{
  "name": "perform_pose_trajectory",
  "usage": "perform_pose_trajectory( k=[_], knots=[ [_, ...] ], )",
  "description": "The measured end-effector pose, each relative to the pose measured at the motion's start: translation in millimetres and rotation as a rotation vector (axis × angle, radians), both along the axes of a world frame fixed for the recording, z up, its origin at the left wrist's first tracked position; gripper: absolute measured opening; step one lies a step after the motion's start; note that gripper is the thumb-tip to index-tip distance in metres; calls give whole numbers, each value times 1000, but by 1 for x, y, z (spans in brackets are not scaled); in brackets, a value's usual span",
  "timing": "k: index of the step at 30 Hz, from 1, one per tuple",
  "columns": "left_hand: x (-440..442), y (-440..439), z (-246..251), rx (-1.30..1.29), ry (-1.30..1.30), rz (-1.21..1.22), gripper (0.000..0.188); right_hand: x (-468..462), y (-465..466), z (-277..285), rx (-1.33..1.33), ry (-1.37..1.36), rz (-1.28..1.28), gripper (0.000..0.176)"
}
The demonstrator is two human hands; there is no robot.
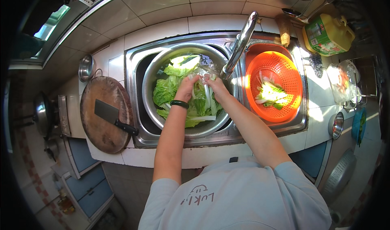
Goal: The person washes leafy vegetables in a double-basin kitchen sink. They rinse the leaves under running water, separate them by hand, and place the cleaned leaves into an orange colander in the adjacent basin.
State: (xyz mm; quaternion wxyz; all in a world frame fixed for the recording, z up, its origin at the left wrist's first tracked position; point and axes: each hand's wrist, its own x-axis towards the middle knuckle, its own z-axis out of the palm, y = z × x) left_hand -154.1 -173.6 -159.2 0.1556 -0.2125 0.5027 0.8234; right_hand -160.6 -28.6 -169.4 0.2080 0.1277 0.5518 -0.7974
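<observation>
A large stainless steel basin sits in the left sink bowl, holding water and green leaves with pale stalks. Both hands are inside its rim, close together. My left hand, with a dark bangle at the wrist, pinches a leafy green near its pale base. Fingers of my right hand close around white leaf stalks. Glistening water surrounds the fingertips and partly blurs them. A chrome faucet reaches over the basin's right side. To the right, an orange plastic colander holds a small heap of leaves.
Left of the sink, a cleaver lies on a round wooden chopping board, its handle overhanging toward the sink. A small metal bowl stands behind. On the right are a yellow oil jug, plastic bags and another metal bowl.
</observation>
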Motion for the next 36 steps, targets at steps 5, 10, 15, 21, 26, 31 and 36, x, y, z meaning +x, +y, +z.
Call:
perform_pose_trajectory(
  k=[5, 10, 15, 21, 26, 31, 36],
  knots=[
    [0, -1, 4, 84, 3, 57, 16, -2, 6, -3, -25, -23, -12, 32],
    [3, 6, 15, -292, 134, -234, 13, -6, 6, -5, -17, -20, -75, 36],
    [1, 18, 12, -300, 42, -156, 11, -5, 5, -2, -34, 41, -62, 28],
    [-4, 26, 5, -230, 69, -169, 12, -3, 0, 4, -153, -38, -44, 35],
    [-4, 35, -2, -255, 58, 10, 16, -7, 3, -1, -358, -223, -91, 36],
    [-8, 35, -7, -316, 34, 66, 22, -11, 7, -9, -486, -312, -126, 31],
    [-1, 42, 4, -721, 338, -104, 21, -11, 4, -12, -429, -224, -136, 37]
  ],
)
